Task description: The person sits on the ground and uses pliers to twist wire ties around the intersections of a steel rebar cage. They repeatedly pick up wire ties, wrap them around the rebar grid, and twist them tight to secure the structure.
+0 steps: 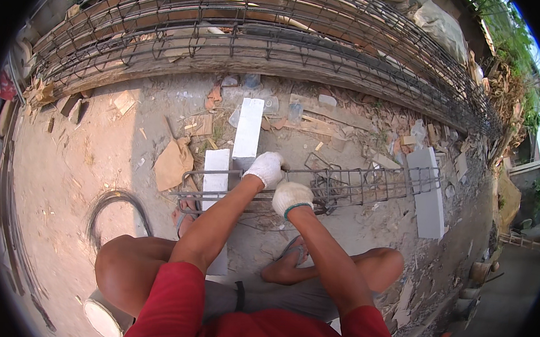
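Both my hands wear white knitted gloves and are at a small rebar cage (368, 185) lying crosswise in front of me. My left hand (264, 170) is closed at its far long bar, with the fingertips hidden. Just right of it and nearer to me, my right hand (292, 197) makes a fist over the cage; whatever it grips is hidden beneath the glove. A white block (216, 176) lies under the cage's left end, and a pale grey block (425, 193) under its right end. Another white block (248, 127) stands just beyond my left hand.
Long rebar cages (229, 33) stretch across the back beside a wooden beam (227, 62). A coil of dark wire (119, 205) lies left of my knee. Torn brown paper (173, 164), wood scraps and plastic bottles litter the dirt floor. A round white-topped container (102, 320) stands at lower left.
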Demonstrator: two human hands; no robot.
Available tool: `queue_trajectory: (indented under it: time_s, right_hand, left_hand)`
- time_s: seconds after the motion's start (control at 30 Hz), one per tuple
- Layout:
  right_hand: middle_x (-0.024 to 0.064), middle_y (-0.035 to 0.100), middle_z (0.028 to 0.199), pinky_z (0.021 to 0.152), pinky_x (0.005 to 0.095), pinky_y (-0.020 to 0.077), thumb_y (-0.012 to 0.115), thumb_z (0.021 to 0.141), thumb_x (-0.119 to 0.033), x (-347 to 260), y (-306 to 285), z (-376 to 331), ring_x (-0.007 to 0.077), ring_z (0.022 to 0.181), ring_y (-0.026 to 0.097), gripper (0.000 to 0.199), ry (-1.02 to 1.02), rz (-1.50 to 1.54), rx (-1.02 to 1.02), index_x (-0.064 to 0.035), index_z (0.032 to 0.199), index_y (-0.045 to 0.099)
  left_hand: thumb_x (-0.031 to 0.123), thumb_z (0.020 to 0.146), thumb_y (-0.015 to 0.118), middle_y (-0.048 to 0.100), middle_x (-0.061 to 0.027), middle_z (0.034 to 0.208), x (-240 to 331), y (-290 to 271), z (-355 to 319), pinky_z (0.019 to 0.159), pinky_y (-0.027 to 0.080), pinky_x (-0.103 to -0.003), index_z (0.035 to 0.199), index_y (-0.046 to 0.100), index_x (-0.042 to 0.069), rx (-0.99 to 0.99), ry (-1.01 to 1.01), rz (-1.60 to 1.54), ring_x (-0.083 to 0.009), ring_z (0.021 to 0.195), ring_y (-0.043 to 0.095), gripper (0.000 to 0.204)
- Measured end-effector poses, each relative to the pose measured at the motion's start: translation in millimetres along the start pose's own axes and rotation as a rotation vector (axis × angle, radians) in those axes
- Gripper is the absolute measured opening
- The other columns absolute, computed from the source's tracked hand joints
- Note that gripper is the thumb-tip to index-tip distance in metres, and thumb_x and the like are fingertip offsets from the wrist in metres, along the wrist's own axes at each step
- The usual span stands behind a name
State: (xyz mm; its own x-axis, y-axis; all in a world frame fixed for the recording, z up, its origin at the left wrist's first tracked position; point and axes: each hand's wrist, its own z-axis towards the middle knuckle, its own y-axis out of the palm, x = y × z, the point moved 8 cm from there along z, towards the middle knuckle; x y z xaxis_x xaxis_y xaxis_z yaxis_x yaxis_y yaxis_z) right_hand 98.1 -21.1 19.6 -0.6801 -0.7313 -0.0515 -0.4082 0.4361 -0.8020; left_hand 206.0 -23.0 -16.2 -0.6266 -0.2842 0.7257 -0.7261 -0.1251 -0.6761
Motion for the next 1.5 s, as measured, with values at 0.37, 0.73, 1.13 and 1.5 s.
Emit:
queue_trajectory:
  time_s: [0.37,0.73,1.13,1.5]
  right_hand:
    - [0.0202,0.077,0.081,0.059,0.0479,0.0661,0.06,0.091,-0.018,15,34,17,0.0334,0.066,0.076,0.029,0.075,0.783,-0.476,0.0054,0.087,0.076]
    - [0.0234,0.079,0.101,0.07,0.0526,0.0672,0.053,0.099,-0.019,9,60,57,0.0372,0.085,0.079,0.035,-0.049,0.727,-0.534,0.0059,0.106,0.076]
    - [0.0182,0.075,0.079,0.052,0.0474,0.0605,0.049,0.098,-0.018,46,13,0,0.0311,0.06,0.073,0.028,-0.048,0.992,-0.248,-0.0015,0.1,0.072]
    - [0.0159,0.078,0.119,0.092,0.0457,0.0609,0.073,0.082,-0.033,42,7,191,0.03,0.106,0.077,0.041,-0.102,0.273,0.14,-0.0079,0.112,0.082]
  left_hand:
    - [0.024,0.074,0.076,0.078,-0.0209,0.101,15,-4,9,0.093,0.058,-0.045,0.096,0.085,0.01,0.023,-0.009,0.07,-0.0386,0.101,0.073,0.027]
    - [0.017,0.074,0.083,0.078,-0.018,0.083,-6,16,30,0.071,0.057,-0.041,0.097,0.08,0.001,-0.079,0.01,-0.005,-0.0305,0.077,0.076,0.028]
    - [0.006,0.079,0.075,0.077,-0.0237,0.095,5,5,5,0.086,0.057,-0.046,0.1,0.08,0.001,0.166,-0.022,0.082,-0.0397,0.092,0.075,0.022]
    - [0.007,0.086,0.072,0.075,-0.0254,0.094,18,43,-4,0.082,0.057,-0.048,0.098,0.078,-0.001,0.298,0.006,-0.092,-0.0428,0.092,0.074,0.015]
